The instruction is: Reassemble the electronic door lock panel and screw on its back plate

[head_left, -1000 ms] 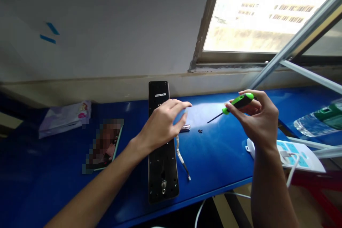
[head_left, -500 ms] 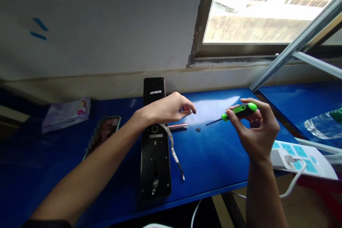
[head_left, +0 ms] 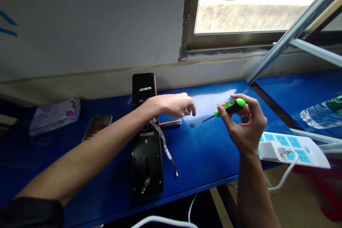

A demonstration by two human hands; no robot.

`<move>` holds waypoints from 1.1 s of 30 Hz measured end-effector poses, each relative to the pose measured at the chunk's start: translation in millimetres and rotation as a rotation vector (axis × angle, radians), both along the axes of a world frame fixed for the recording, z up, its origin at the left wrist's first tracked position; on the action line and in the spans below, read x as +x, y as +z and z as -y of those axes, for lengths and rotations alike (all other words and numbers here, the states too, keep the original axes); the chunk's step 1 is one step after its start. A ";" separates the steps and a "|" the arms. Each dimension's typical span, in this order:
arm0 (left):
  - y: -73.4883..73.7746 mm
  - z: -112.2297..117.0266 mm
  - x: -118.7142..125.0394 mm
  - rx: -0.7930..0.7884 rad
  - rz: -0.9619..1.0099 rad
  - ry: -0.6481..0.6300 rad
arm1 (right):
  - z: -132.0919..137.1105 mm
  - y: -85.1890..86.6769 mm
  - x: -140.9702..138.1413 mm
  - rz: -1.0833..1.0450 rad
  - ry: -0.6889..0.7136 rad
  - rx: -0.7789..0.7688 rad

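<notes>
My right hand (head_left: 247, 124) is closed around the handle of a green and black screwdriver (head_left: 232, 107); its dark shaft points left and down. My left hand (head_left: 176, 105) reaches across a long black lock panel (head_left: 146, 149) with its fingers bent and fingertips apart, and I see nothing between them. Just below those fingertips, a small cluster of dark screws (head_left: 192, 125) lies on the blue table. The panel has a metal spindle near its front end and a white-wrapped cable (head_left: 165, 146) running off its right side. A pinkish shiny bar (head_left: 171, 123) lies under my left hand, partly hidden.
A phone (head_left: 98, 126) and a lilac packet (head_left: 56, 114) lie to the left on the blue table (head_left: 203, 160). At right are a white power strip (head_left: 296, 148) with a plugged-in charger, a water bottle (head_left: 320, 114) and a slanted metal frame (head_left: 280, 46). A wall and window stand behind.
The view has shifted, moving the scene leftward and slightly up. My left hand has come closer to the screws, its fingers bending downward. The screwdriver stays in my right hand.
</notes>
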State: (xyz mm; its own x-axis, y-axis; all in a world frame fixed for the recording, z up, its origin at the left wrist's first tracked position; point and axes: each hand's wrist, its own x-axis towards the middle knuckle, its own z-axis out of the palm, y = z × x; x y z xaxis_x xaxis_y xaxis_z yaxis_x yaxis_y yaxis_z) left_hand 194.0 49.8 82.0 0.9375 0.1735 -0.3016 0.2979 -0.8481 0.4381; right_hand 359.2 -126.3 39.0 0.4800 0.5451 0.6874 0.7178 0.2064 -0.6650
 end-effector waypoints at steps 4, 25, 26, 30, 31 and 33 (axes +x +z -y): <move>-4.1 2.0 2.9 0.006 -0.021 -0.005 | -0.6 0.1 1.6 -0.038 -0.002 0.021; -35.2 13.9 17.5 0.037 -0.172 -0.049 | -14.1 -19.1 -4.2 -0.204 0.122 -0.048; -34.9 14.0 17.3 0.034 -0.168 -0.051 | -15.0 -20.1 -3.8 -0.218 0.128 -0.045; -34.0 14.0 15.6 0.058 -0.115 -0.058 | -17.0 -19.5 -1.7 -0.232 0.127 -0.031; -34.0 13.9 15.0 0.080 -0.091 -0.056 | -17.2 -17.9 -1.4 -0.223 0.119 -0.022; -34.2 13.7 14.2 0.131 -0.036 -0.036 | -17.3 -12.9 -1.1 -0.210 0.114 0.013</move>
State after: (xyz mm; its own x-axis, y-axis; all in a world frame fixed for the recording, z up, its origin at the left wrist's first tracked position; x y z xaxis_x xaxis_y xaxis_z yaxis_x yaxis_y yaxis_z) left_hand 208.1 36.1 47.8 0.9327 0.1804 -0.3123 0.2802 -0.9075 0.3128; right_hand 358.1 -109.0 26.0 0.5488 0.5956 0.5865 0.5359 0.2878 -0.7937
